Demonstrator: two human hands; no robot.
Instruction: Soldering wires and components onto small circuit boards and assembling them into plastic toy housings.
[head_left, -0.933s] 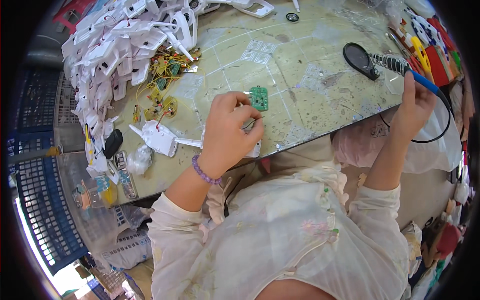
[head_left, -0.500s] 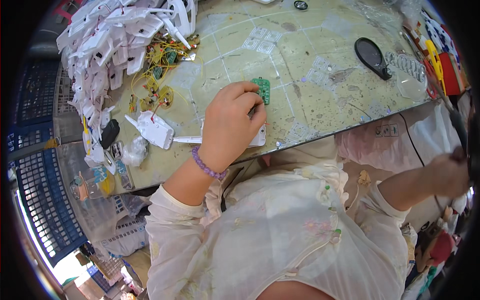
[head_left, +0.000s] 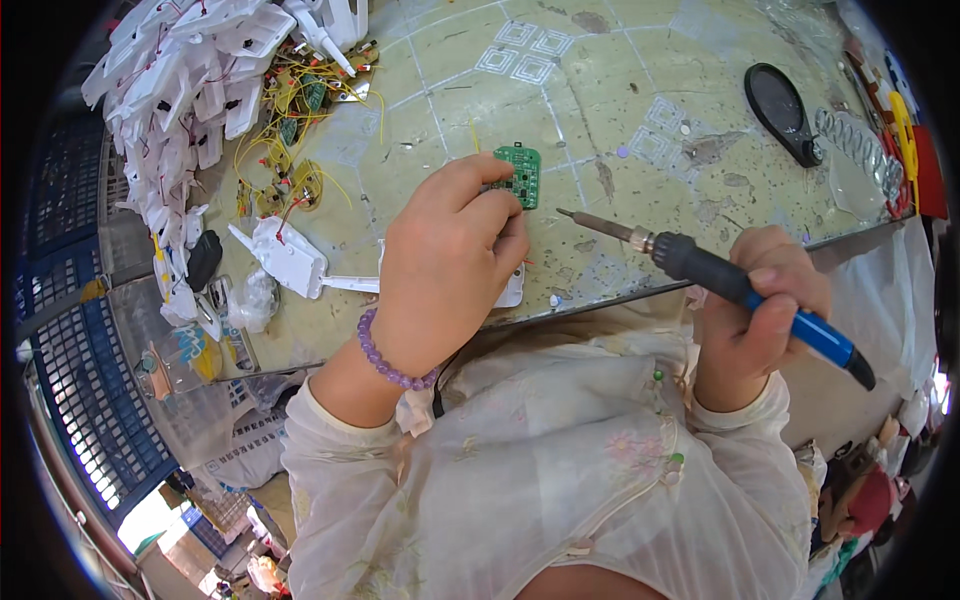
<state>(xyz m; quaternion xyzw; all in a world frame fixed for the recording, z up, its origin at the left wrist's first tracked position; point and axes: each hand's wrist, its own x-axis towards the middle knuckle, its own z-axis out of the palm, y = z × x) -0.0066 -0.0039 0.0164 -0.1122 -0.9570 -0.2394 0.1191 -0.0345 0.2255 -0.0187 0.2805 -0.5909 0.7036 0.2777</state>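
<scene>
My left hand (head_left: 450,245) is closed on a small green circuit board (head_left: 520,177), its fingers gripping the board's left edge. Beneath that hand lies a white plastic housing (head_left: 512,290), mostly covered by the palm. In my right hand (head_left: 765,305) is a soldering iron (head_left: 690,258) with a black grip and a blue handle. Its metal tip points left and stops short of the board, a small gap apart. To the left of the housing rests another white plastic part (head_left: 283,255) with a red wire.
White plastic housings (head_left: 190,80) are heaped at the far left, beside yellow-wired circuit boards (head_left: 290,180). A black-rimmed magnifying glass (head_left: 780,110) and a coiled stand (head_left: 855,145) are at the right. The table's front edge (head_left: 620,302) runs close to my body.
My right hand has come in from the far right and now holds the soldering iron near the board. The left hand keeps hold of the board. The view has shifted slightly.
</scene>
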